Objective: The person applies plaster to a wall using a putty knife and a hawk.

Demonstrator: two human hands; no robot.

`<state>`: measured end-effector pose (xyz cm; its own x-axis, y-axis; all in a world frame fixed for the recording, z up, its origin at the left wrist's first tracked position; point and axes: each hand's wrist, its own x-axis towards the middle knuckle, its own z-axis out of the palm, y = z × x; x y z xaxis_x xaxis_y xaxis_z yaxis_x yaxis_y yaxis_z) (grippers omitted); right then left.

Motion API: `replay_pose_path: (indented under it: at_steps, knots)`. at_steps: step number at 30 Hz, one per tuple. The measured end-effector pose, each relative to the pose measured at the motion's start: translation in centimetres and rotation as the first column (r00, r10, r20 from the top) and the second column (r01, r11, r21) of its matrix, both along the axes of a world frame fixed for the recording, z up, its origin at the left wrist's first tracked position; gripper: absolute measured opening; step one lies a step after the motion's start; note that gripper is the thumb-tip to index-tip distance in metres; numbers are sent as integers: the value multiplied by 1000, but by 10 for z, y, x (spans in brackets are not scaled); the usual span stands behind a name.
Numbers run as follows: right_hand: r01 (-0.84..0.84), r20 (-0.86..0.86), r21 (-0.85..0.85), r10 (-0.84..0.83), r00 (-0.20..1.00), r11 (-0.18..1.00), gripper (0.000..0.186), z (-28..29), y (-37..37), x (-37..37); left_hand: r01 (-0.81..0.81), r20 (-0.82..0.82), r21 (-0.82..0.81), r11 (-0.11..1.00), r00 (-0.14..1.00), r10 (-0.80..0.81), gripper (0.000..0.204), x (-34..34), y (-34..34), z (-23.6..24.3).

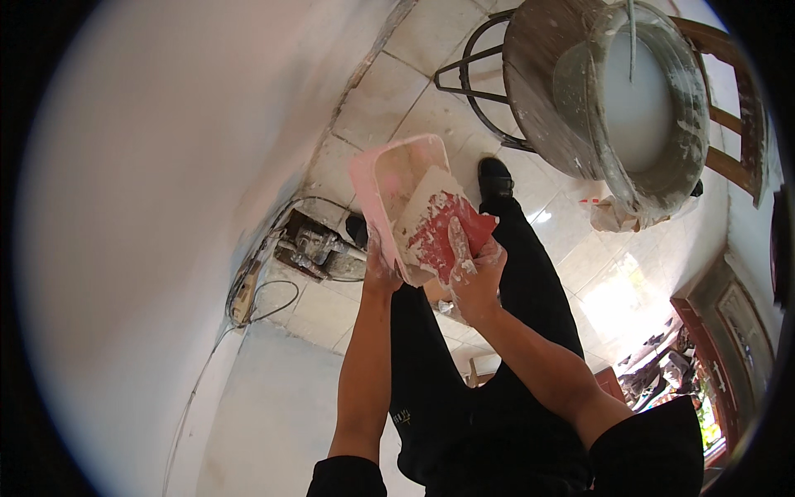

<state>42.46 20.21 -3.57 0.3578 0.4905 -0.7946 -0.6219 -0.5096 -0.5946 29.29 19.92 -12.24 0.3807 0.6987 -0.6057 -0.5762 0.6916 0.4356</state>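
My left hand [381,263] grips the near left side of a pink plastic tub [368,186], holding it tilted above the floor. Whitish residue coats the tub's inside. In my right hand [480,282] is a red putty spreader [447,228], its broad blade caked with white putty and lying across the tub's open mouth. My right index finger is stretched along the spreader while the others wrap its near end. White smears cover the fingers of both hands.
At the upper right, a splattered bucket [697,124] of milky liquid stands by a round tabletop [542,79] and a black metal frame [469,83]. A brown wooden chair [733,166] is behind it. Cables and a power strip [243,298] lie along the white wall [182,166], beside a dirty tool [310,244].
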Motion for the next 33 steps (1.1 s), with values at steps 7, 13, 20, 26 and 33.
replay_pose_path:
  at_steps: [7, 13, 20, 26, 33]
  knots:
    - [136, 89, 103, -145, 985, 985, 24, -59, 7, -4, -98, -17, -230, 968, 995, 97, 76, -39, -31, -50]
    - [218, -143, 353, -177, 974, 910, 30, -191, 52, -7, -221, 18, -245, 944, 972, 233, 79, -72, -56, -86]
    - [213, -129, 266, -184, 974, 940, 20, -311, 128, -33, -453, 213, -610, 650, 697, 685, 72, -82, -58, -102]
    - [89, 112, 346, -136, 984, 934, 7, -403, 184, -75, -362, 257, -524, 771, 796, 548, 69, -88, -70, -102]
    - [-250, 683, 222, 32, 729, 942, 62, -413, 194, -162, -311, 202, -688, 656, 786, 584, 58, -96, -56, -100]
